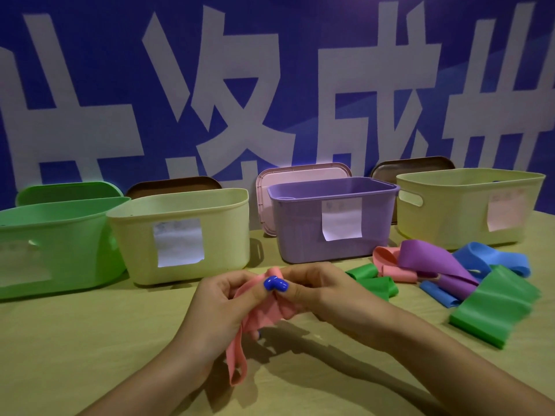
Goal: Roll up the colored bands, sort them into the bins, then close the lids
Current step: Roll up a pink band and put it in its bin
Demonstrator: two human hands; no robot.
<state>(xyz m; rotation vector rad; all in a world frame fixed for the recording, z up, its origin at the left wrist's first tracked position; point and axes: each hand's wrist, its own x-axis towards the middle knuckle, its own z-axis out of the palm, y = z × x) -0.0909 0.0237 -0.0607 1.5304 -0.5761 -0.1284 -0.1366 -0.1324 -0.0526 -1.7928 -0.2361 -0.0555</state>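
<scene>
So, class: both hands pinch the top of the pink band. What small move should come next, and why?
Probably keep rolling: both the left hand and right hand pinch the pink band at its top, while its long tail hangs unrolled toward the table.

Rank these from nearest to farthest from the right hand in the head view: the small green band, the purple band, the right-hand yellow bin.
From the right hand:
1. Small green band, just to its right on the table.
2. Purple band, farther right in the pile.
3. Right-hand yellow bin, at the back right.
</scene>
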